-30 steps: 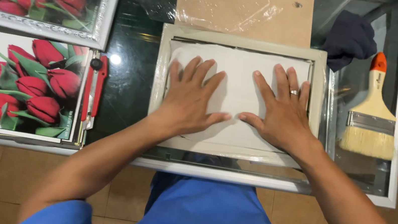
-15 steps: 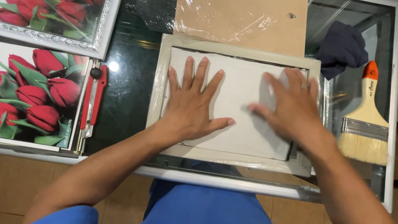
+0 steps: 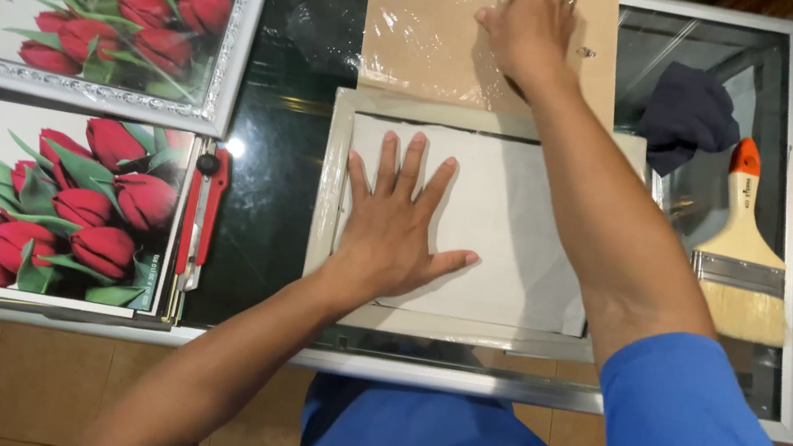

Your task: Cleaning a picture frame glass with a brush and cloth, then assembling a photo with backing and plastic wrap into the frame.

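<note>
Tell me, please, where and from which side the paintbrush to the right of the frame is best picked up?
Grip the paintbrush by its pale wooden handle, just below the orange tip, coming from above. It lies flat on the glass table with the handle pointing away and the bristles toward the person, so the narrow handle should be the easiest part to pinch.

Warm indoor light falls from above, bright enough to show colours fully. The dark glass tabletop [image 3: 270, 187] throws back a small hard glint left of centre and pale streaks of reflection toward the upper right. The clear plastic wrap over the brown backing board [image 3: 430, 31] at top centre shines in crinkled patches. The left hand [image 3: 396, 228] casts only a soft, short shadow on the white sheet [image 3: 517, 228]. Focus is sharp across the middle; the blue sleeve [image 3: 692, 441] at lower right looks slightly soft, and straight edges bow a little near the corners.
</note>
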